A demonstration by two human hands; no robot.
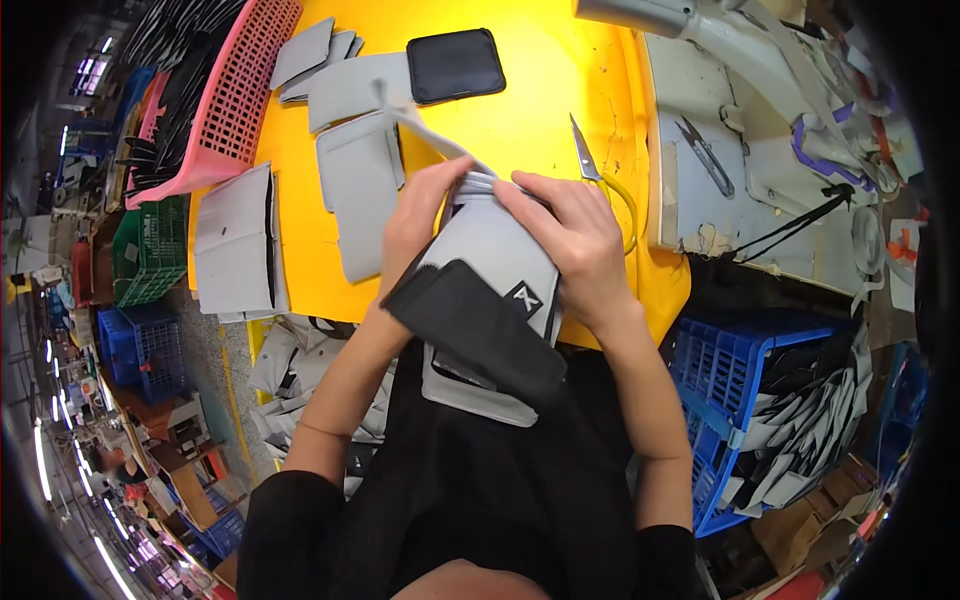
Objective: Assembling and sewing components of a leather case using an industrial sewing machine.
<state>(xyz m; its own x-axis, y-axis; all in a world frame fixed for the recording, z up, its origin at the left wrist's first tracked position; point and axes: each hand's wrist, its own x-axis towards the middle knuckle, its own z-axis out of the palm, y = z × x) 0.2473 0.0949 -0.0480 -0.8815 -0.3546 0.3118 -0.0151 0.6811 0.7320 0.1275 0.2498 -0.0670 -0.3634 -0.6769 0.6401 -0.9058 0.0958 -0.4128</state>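
A light grey fabric pouch (497,238) with a black flap (480,325) and a small black label is held in front of my body, tilted, with a grey strap (440,142) stretching away from its far end. My left hand (418,222) is closed on the pouch's far left edge. On the right side of that same folded end, my right hand (572,222) is closed with thumb and fingers pressing the grey fabric. The undersides of both grips are hidden. Scissors with yellow handles (628,205) lie just beyond my right hand.
Grey fabric panels (362,200) and a black rounded panel (456,65) lie on the yellow table (540,60). A pink basket (222,110) stands at the left. Thread snips (706,158) rest by the sewing machine (735,50). A blue crate (712,385) holds grey-and-black pieces.
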